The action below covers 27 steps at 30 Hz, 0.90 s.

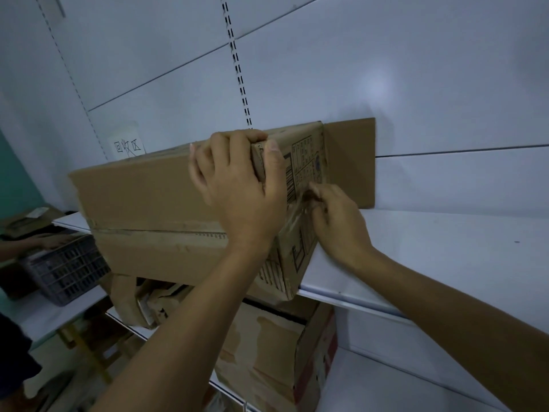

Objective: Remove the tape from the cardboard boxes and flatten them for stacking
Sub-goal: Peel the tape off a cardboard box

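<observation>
**Tape pinched at the box end**

A long cardboard box (pixel 142 185) lies on its side on a white shelf (pixel 445 248), its near end jutting past the shelf's front edge. One end flap (pixel 350 162) stands open, flat against the white wall (pixel 416 84) behind.

The left hand (pixel 237 185) grips the box's upper corner. Its fingers curl over the top edge and the thumb presses on the printed end face.

The right hand (pixel 335 221) is lower on that same end face, its fingers bunched together and pinching a strip of clear tape (pixel 297 209). The strip is partly lifted from the cardboard and runs down the face from the pinch towards the bottom of the box.

Under the shelf stands a second box (pixel 267 352), worn, with red print on its side. Crumpled cardboard (pixel 139 301) hangs beside it.

At far left a grey crate (pixel 68 269) sits on a lower surface, and another person's hand (pixel 44 240) rests on top of it. A paper sign (pixel 127 144) with handwritten characters is fixed to the wall behind the box, near a slotted rail (pixel 237 69).
</observation>
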Available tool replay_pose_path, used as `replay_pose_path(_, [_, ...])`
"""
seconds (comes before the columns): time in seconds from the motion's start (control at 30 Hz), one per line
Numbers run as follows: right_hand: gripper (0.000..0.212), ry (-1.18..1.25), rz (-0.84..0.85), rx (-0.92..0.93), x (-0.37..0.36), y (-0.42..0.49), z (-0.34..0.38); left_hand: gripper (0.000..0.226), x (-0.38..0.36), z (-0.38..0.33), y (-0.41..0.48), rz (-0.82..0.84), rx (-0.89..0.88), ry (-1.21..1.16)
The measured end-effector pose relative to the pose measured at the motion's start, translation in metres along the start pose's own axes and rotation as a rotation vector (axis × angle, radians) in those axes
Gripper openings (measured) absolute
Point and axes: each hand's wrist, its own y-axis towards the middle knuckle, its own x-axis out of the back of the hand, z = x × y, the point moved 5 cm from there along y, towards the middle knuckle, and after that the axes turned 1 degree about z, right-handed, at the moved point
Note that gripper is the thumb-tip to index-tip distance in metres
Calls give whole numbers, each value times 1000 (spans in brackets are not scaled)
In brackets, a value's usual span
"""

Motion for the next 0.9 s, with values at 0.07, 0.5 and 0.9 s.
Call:
replay_pose_path(0.07, [22, -25, -69, 9, 6, 8, 0, 31, 0, -1, 0, 5, 7, -1])
replay_pose_path(0.5, [11, -459, 10, 309, 19, 35, 9, 32, 0, -2, 1, 25, 2, 11])
replay_pose_path(0.9, [33, 422, 34, -155, 6, 11, -6, 30, 1, 0, -1, 16, -7, 5])
